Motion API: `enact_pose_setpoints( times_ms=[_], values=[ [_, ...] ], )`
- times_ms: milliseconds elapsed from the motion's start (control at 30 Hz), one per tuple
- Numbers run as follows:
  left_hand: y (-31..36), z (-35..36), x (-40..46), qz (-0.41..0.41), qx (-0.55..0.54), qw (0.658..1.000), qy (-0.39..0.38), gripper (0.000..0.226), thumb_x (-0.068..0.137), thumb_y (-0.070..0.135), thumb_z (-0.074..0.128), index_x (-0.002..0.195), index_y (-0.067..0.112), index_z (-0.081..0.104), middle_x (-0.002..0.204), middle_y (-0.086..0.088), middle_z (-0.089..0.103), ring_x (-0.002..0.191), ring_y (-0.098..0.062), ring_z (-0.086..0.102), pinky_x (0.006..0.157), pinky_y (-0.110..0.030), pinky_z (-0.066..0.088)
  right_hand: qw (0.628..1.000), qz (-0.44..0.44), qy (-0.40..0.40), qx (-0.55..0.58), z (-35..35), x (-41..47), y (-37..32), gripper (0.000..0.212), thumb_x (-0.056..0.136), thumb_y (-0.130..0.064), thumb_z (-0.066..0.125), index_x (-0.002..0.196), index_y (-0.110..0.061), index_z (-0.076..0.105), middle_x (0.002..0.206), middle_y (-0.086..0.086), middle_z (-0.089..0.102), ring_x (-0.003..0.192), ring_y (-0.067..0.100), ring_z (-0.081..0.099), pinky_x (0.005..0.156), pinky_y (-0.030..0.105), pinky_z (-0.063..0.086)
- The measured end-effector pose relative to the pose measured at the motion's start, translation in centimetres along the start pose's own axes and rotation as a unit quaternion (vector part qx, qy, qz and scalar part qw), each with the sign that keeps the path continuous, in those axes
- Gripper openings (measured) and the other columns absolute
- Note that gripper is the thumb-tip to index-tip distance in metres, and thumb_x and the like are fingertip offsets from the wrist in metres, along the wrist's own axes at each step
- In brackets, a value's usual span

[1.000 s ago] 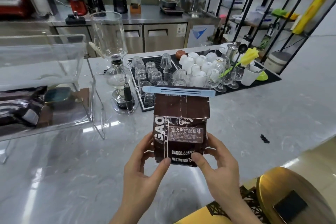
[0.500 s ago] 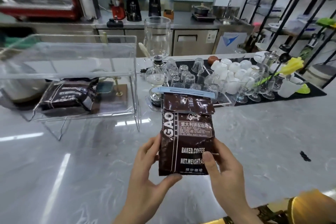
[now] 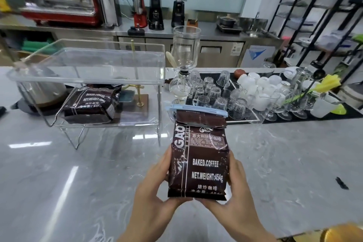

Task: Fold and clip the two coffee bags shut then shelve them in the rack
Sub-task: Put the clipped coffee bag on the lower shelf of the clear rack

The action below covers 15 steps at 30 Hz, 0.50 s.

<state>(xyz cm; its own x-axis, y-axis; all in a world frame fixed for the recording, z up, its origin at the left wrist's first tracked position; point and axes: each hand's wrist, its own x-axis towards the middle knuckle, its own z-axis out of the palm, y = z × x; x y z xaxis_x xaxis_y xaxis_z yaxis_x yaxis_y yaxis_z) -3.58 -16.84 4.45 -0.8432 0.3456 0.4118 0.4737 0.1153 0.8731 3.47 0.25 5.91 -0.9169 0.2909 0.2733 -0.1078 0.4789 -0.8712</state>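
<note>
Both hands hold a dark brown coffee bag (image 3: 199, 160) upright above the grey marble counter (image 3: 59, 182), the left hand (image 3: 157, 192) cupped against its left edge and bottom corner and the right hand (image 3: 233, 194) against its right edge and base. Its top is folded over and pinched under a pale blue clip (image 3: 198, 109). The second bag (image 3: 92, 104) lies flat on the lower shelf of the clear rack (image 3: 121, 55), back and to the left.
</note>
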Motion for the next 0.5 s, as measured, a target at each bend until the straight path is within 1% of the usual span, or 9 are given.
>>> enact_pose_setpoints(
  times_ms=[67,133,200,300,400,500],
  values=[
    [0.0,0.0,0.0,-0.004,-0.001,1.000,0.003,0.099,0.058,0.041,0.086,0.145,0.039,0.039,0.136,0.016,0.059,0.100,-0.008,0.062,0.083,-0.010,0.045,1.000,0.003,0.003,0.003,-0.1,0.1,-0.1,0.117,0.059,-0.043,0.087,0.151,-0.035,0.014,0.128,-0.026,0.044,0.125,0.004,0.048,0.100,0.014,0.040],
    [-0.1,-0.1,0.0,-0.011,-0.008,1.000,0.005,0.100,0.055,0.036,0.089,0.143,0.038,0.042,0.125,0.015,0.065,0.092,-0.011,0.061,0.081,-0.009,0.045,1.000,0.002,0.002,0.005,-0.3,0.2,-0.3,0.119,0.058,-0.043,0.088,0.151,-0.037,0.014,0.129,-0.027,0.044,0.126,0.005,0.048,0.101,0.017,0.041],
    [-0.1,-0.3,-0.1,-0.024,-0.020,0.999,0.010,0.098,0.052,0.039,0.088,0.140,0.041,0.045,0.119,0.015,0.065,0.098,-0.014,0.063,0.085,-0.009,0.045,1.000,-0.007,-0.003,-0.004,-0.4,0.4,-0.4,0.118,0.056,-0.043,0.089,0.151,-0.034,0.018,0.125,-0.018,0.049,0.123,0.009,0.051,0.100,0.018,0.042],
    [0.0,-0.9,-0.3,-0.035,-0.037,0.998,0.022,0.092,0.052,0.041,0.085,0.136,0.042,0.048,0.120,0.019,0.064,0.110,-0.005,0.062,0.090,-0.007,0.044,0.999,-0.014,-0.016,-0.027,0.0,0.8,-0.7,0.112,0.054,-0.045,0.089,0.148,-0.028,0.030,0.119,-0.015,0.050,0.115,0.008,0.055,0.093,0.010,0.043],
    [-0.3,-1.8,-0.7,-0.038,-0.022,0.998,0.036,0.092,0.051,0.032,0.088,0.135,0.039,0.051,0.120,0.021,0.064,0.112,-0.002,0.061,0.090,-0.007,0.044,0.999,-0.021,-0.029,-0.035,1.0,1.0,-1.1,0.098,0.052,-0.054,0.085,0.139,-0.028,0.045,0.120,-0.017,0.047,0.115,0.005,0.055,0.088,0.004,0.040],
    [-0.7,-2.8,-1.3,-0.037,-0.006,0.998,0.045,0.089,0.053,0.024,0.088,0.134,0.033,0.054,0.122,0.019,0.065,0.113,-0.005,0.061,0.091,-0.013,0.046,0.998,-0.041,-0.033,-0.031,2.2,1.0,-1.4,0.088,0.055,-0.065,0.078,0.132,-0.028,0.053,0.123,-0.017,0.047,0.118,0.006,0.053,0.090,0.003,0.040]
  ],
)
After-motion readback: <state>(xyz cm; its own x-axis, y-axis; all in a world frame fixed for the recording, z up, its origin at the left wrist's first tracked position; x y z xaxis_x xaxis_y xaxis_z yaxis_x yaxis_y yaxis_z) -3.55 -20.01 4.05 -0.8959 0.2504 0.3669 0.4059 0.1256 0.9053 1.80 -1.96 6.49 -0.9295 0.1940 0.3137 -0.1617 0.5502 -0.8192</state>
